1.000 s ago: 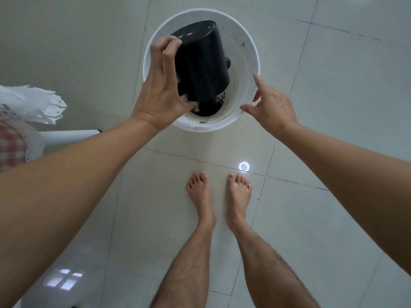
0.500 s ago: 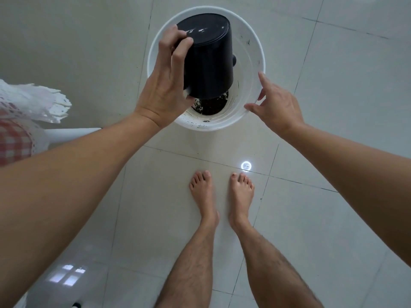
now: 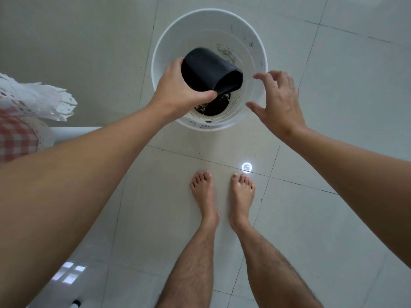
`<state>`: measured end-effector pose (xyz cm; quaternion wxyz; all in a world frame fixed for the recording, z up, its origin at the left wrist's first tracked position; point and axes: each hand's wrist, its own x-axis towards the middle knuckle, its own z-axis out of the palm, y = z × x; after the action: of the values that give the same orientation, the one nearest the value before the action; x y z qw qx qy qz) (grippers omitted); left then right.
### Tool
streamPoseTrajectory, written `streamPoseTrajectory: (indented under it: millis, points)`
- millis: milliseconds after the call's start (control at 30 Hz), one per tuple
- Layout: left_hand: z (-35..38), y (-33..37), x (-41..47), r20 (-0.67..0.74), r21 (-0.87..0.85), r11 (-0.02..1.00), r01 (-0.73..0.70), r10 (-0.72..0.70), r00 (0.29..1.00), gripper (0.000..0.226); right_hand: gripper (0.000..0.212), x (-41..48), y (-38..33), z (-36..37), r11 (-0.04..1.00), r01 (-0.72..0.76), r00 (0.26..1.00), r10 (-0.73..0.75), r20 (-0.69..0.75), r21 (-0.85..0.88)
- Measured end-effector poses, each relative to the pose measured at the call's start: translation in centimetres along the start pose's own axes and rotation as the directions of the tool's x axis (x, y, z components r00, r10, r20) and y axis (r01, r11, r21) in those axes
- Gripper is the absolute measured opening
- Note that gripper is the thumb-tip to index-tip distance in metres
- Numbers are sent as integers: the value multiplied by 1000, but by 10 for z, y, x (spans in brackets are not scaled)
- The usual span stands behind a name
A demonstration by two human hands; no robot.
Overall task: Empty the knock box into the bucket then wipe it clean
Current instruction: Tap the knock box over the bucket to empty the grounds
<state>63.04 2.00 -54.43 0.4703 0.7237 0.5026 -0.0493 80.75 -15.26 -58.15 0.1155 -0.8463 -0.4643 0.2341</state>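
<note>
Since half a second ago the black cylindrical plastic knock box [image 3: 209, 71] has turned from nearly upside down to a slanted pose, with its closed base up and away to the left and its open mouth down and to the right. It hangs over the inside of the round white plastic bucket [image 3: 160, 52], just above the dark heap of coffee grounds [image 3: 213, 105] at the bucket's bottom. Its long axis now runs from upper left to lower right, so the mouth points toward your free hand.

Your left hand [image 3: 178, 92] is closed around the box wall from the near side, thumb under the rim. Your right hand [image 3: 278, 103] has come closer and spreads its fingers; it holds nothing and hovers over the bucket's right rim, just beside the mouth of the box but not touching it.

I judge the emptying as almost done; whether grounds remain inside the box I cannot tell. The right hand is the nearer one to take the mouth end. No cloth for wiping is clearly visible, only a lace-edged white and red checked fabric [image 3: 20, 121] at the far left.
</note>
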Motion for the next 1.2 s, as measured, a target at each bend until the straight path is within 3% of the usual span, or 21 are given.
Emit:
streamPoseTrajectory:
  millis: [100,233,333,433,533,633,733,833,1000,1200]
  points:
    - [0,-4,-3,223,-190,961,200,-157,962,59,50,-3,-8,-9,991,106,992,-112,64,86]
    - [1,-6,-5,357,-289,876,387,-276,892,40,50,-5,-16,-17,971,204,961,-223,161,126]
    - [2,-9,-8,378,-301,854,424,-301,875,38,53,-1,-20,-23,970,199,954,-224,198,139]
    - [2,-12,-9,411,-277,853,441,-310,857,53,44,5,-23,-30,974,165,965,-192,177,155]
    - [4,-12,-10,364,-233,897,376,-279,889,55,39,13,-29,-36,978,137,967,-165,191,156]
    - [5,-15,-13,147,-13,1000,1,1,989,53,41,19,-33,-39,988,110,970,-130,204,106]
    - [6,-7,-16,161,165,957,-239,213,964,47,43,20,-36,-42,993,86,972,-101,214,79]
    - [5,0,-16,167,286,933,-217,174,970,38,43,20,-43,-51,993,91,964,-107,242,77]
    - [-21,22,-34,155,322,933,-159,114,981,31,43,17,-63,-86,991,125,944,-134,303,47]
    - [-110,70,-89,103,380,913,-146,115,988,31,45,5,-139,-174,979,203,919,-203,337,36]
